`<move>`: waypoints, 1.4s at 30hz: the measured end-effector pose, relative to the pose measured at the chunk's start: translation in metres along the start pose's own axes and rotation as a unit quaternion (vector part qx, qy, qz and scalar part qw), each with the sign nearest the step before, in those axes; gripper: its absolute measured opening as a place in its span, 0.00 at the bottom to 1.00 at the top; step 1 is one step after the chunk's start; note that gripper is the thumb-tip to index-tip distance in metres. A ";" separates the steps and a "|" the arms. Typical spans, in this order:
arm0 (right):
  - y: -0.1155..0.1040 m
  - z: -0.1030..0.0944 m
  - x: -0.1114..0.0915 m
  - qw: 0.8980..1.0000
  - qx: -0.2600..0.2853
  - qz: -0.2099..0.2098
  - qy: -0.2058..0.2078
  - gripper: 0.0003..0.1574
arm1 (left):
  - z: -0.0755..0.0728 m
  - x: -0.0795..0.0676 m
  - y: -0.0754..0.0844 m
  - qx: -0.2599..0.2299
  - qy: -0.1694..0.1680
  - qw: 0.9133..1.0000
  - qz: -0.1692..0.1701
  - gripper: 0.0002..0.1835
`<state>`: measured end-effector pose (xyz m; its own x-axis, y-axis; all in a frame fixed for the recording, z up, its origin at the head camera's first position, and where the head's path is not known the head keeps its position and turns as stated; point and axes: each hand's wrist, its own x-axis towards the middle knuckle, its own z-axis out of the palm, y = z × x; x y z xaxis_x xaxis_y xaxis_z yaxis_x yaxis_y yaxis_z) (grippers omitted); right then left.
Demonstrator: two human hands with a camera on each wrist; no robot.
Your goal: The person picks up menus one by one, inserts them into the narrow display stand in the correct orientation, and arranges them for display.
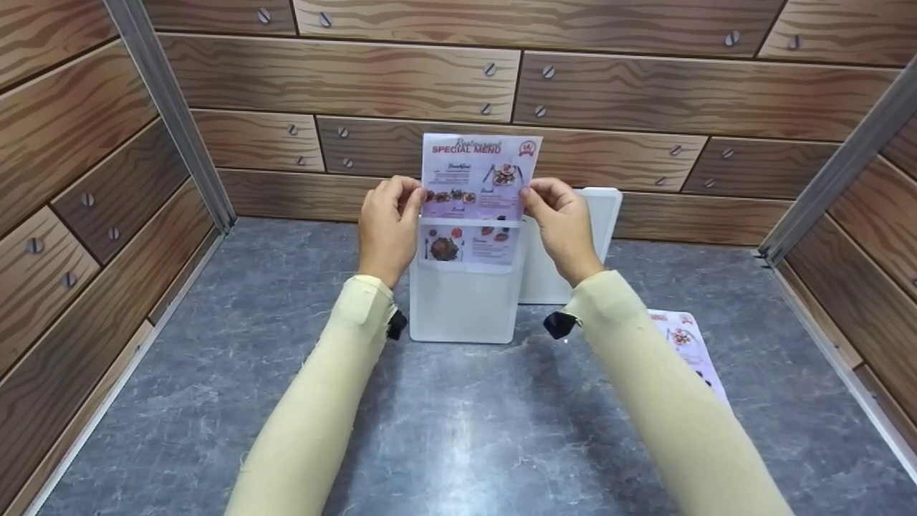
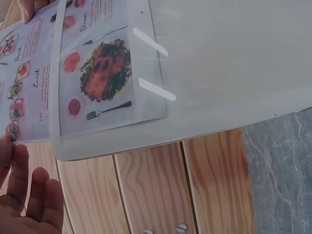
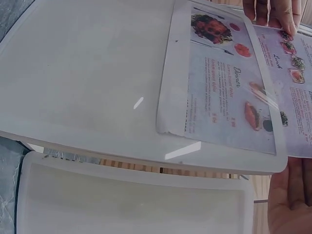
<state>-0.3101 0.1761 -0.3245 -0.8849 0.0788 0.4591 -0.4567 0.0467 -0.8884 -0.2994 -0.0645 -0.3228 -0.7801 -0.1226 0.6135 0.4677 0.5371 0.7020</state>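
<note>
Sleeves (image 1: 301, 416), cream, run up from the near edge of the bench (image 1: 179, 373), black block (image 1: 559, 325) at each cuff. Both hands are up at the menu (image 1: 476, 168), one per side. Left hand (image 1: 389, 226) pinches the menu's left edge, thumb and fingers; right hand (image 1: 564, 222) pinches the right edge at about the same height. Menu sits directly between the hands, printed face to the camera, title at top. Its lower part is inside the front holder (image 1: 462, 304), seen through the clear face with the dinner photos showing; upper part sticks out above the holder's top rim. Menu's bottom edge is well above the holder's bottom, so it's only part way in. Both pinch points are on the exposed part, just above the rim. Holder is upright, toward the back edge of the bench, left of centre. Rear holder (image 1: 550, 276) is upright too, behind and to the right, part hidden by the right hand; right wrist view shows a narrow gap between the two. Spare menu (image 1: 684, 344) lies on the bench toward the right edge, partly covered by the right sleeve. Plank-print wall (image 1: 609, 93) runs along the back edge.
</note>
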 end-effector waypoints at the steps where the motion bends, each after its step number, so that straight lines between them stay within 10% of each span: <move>1: 0.000 0.000 0.000 1.000 0.000 0.000 -0.001 0.10 | 0.000 0.000 0.000 0.001 -0.002 1.000 -0.001 0.09; 42: 0.006 -0.002 -0.004 1.000 -0.016 0.012 -0.001 0.11 | -0.001 -0.005 0.004 0.019 -0.008 1.000 -0.008 0.08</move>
<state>-0.3086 0.1780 -0.3315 -0.8953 0.0791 0.4384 -0.4330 0.0763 -0.8981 -0.2932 -0.0628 -0.3230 -0.7934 -0.1188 0.5970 0.4394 0.5668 0.6969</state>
